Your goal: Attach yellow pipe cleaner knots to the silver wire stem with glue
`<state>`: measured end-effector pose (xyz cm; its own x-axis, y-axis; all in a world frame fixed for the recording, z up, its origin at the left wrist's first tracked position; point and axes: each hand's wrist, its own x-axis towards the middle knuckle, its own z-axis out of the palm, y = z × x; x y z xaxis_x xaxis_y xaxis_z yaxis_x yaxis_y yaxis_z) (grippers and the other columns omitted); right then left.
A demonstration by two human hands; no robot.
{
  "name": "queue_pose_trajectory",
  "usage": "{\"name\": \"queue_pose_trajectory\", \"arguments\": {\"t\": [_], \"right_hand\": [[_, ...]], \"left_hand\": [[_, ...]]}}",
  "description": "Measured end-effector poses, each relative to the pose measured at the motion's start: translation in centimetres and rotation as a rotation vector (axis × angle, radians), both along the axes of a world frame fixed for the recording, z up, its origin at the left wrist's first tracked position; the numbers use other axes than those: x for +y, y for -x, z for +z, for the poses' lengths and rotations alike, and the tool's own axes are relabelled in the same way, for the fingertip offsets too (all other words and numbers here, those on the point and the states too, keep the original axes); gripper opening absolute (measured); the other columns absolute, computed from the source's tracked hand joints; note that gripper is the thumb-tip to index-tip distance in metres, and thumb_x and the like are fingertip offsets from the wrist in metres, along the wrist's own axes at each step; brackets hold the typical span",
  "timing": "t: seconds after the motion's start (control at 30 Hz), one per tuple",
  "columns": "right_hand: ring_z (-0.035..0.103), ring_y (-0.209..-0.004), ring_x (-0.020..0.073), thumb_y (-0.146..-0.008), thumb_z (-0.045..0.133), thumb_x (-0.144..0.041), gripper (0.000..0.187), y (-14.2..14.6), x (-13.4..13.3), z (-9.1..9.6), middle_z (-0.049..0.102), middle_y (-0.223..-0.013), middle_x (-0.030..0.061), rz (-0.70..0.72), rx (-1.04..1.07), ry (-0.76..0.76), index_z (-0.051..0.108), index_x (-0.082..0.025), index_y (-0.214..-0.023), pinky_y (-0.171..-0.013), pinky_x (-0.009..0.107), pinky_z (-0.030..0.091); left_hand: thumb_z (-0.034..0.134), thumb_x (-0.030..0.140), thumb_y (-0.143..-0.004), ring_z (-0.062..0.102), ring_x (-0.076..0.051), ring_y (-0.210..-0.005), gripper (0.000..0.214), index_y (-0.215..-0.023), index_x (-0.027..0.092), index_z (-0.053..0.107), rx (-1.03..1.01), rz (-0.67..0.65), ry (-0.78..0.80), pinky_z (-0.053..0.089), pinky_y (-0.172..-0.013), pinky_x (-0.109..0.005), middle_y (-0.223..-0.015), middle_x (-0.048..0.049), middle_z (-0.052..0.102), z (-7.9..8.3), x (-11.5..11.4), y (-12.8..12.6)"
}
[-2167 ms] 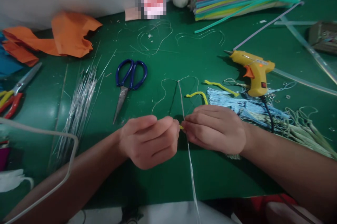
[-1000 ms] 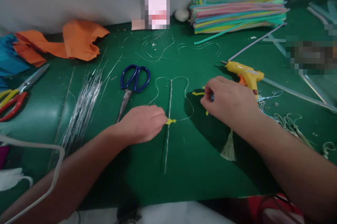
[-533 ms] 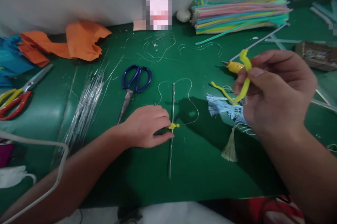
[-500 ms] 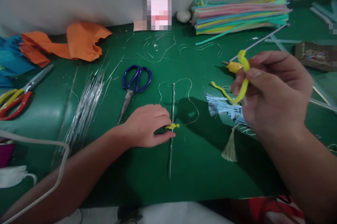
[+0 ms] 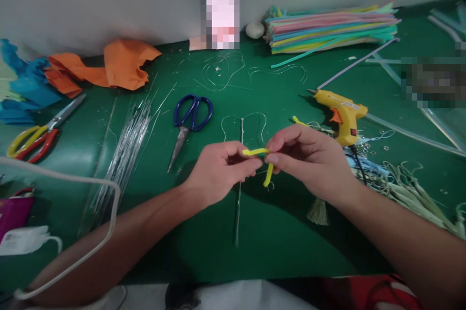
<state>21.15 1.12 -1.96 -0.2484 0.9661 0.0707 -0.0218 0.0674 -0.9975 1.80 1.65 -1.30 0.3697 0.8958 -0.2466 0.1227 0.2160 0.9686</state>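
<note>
My right hand (image 5: 309, 159) pinches a short yellow pipe cleaner (image 5: 267, 169), bent over at the fingertips, with its free end hanging down. My left hand (image 5: 222, 171) is closed with its fingertips on the other end of that yellow piece. Both hands hover just above a thin silver wire frame (image 5: 240, 128) with a straight stem, which lies on the green table (image 5: 284, 232). The stem runs down between my hands toward the table's front edge.
Blue-handled scissors (image 5: 189, 120) lie left of the frame, beside a bundle of silver wires (image 5: 124, 149). A yellow glue gun (image 5: 342, 113), blue and pale tassels (image 5: 404, 186) sit right. Stacked coloured pipe cleaners (image 5: 327, 25) and orange paper (image 5: 124, 62) lie at the back; red-yellow scissors (image 5: 32, 137) far left.
My right hand came down from the upper right with the yellow pipe cleaner to meet my left hand, which rose from the wire frame and took its other end.
</note>
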Motion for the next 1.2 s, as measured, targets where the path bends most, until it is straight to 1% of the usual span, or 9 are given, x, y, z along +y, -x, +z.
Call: {"name": "queue_pose_trajectory", "arguments": {"t": [0.23,0.47,0.6,0.7,0.8,0.9,0.97,1.07,1.2], "right_hand": [[0.052,-0.052,0.0115,-0.080,0.063,-0.009,0.018,-0.6,1.3,-0.8,0.058,-0.064,-0.0031,-0.389,0.206,-0.091,0.069,-0.025,-0.083,-0.049,0.028,0.040],[0.048,-0.045,0.0109,-0.066,0.052,-0.003,0.026,-0.6,1.6,-0.6,0.054,-0.059,-0.0028,-0.345,0.325,0.033,0.066,-0.024,-0.073,-0.044,0.028,0.033],[0.039,-0.040,0.0077,-0.069,0.054,-0.007,0.019,-0.8,1.7,-0.5,0.052,-0.057,-0.0038,-0.268,0.326,0.146,0.064,-0.022,-0.070,-0.040,0.026,0.028],[0.044,-0.043,0.0086,-0.081,0.057,-0.016,0.013,-0.9,1.4,-0.4,0.057,-0.058,-0.0029,-0.222,0.173,0.121,0.068,-0.022,-0.080,-0.039,0.025,0.031],[0.050,-0.046,0.0090,-0.087,0.059,-0.020,0.016,-0.9,0.9,-0.4,0.062,-0.062,-0.0035,-0.115,-0.139,0.026,0.066,-0.022,-0.102,-0.043,0.024,0.039],[0.056,-0.052,0.0100,-0.089,0.058,-0.018,0.039,-0.7,0.5,-0.6,0.064,-0.067,-0.0043,0.073,-0.340,-0.104,0.054,-0.022,-0.128,-0.050,0.024,0.044],[0.058,-0.056,0.0108,-0.090,0.056,-0.018,0.045,-0.5,0.5,-0.7,0.063,-0.069,-0.0042,0.167,-0.381,-0.165,0.047,-0.021,-0.135,-0.053,0.024,0.045],[0.057,-0.056,0.0107,-0.091,0.054,-0.019,0.042,-0.1,0.5,-0.9,0.059,-0.068,-0.0048,0.201,-0.349,-0.154,0.048,-0.021,-0.133,-0.051,0.024,0.044],[0.052,-0.051,0.0094,-0.086,0.064,-0.027,0.034,0.3,0.6,-0.7,0.057,-0.064,-0.0049,0.112,-0.259,-0.042,0.060,-0.018,-0.118,-0.047,0.023,0.042]], "left_hand": [[0.052,0.023,-0.092,0.055,-0.010,-0.062,0.021,-0.072,0.019,0.058,-0.152,0.246,-0.333,0.045,-0.057,-0.023,-0.071,0.0008,0.062,-0.4,1.0,2.0],[0.059,0.024,-0.090,0.058,-0.016,-0.069,0.015,-0.079,0.016,0.066,0.632,-0.231,-0.890,0.041,-0.060,-0.029,-0.078,-0.0042,0.066,-1.4,1.1,1.7],[0.052,0.021,-0.094,0.047,-0.010,-0.053,0.037,-0.057,0.017,0.051,0.474,-0.093,-1.054,0.034,-0.053,-0.027,-0.056,0.0016,0.051,-1.3,0.9,1.7],[0.053,0.019,-0.094,0.038,-0.007,-0.045,0.046,-0.051,0.017,0.039,0.233,0.142,-1.011,0.031,-0.047,-0.024,-0.046,0.0049,0.039,-0.9,1.0,2.2],[0.065,0.020,-0.088,0.054,-0.008,-0.055,0.014,-0.074,0.019,0.061,0.165,0.246,-0.828,0.041,-0.050,-0.020,-0.062,0.0036,0.059,-0.6,1.0,2.2],[0.073,0.026,-0.081,0.061,-0.009,-0.063,0.027,-0.107,0.020,0.067,0.159,0.133,-0.573,0.049,-0.056,-0.020,-0.083,-0.0001,0.070,-0.4,0.8,1.7],[0.072,0.027,-0.081,0.062,-0.010,-0.063,0.021,-0.100,0.018,0.071,0.199,0.011,-0.472,0.051,-0.059,-0.020,-0.082,-0.0013,0.072,-0.3,0.6,1.2],[0.070,0.023,-0.082,0.065,-0.011,-0.063,0.008,-0.087,0.018,0.075,0.258,-0.083,-0.435,0.052,-0.060,-0.020,-0.074,-0.0006,0.073,-0.1,0.5,0.9],[0.071,0.020,-0.082,0.066,-0.011,-0.065,0.021,-0.102,0.020,0.074,0.301,0.004,-0.495,0.053,-0.062,-0.019,-0.075,0.0005,0.074,0.0,0.4,1.2]]}}
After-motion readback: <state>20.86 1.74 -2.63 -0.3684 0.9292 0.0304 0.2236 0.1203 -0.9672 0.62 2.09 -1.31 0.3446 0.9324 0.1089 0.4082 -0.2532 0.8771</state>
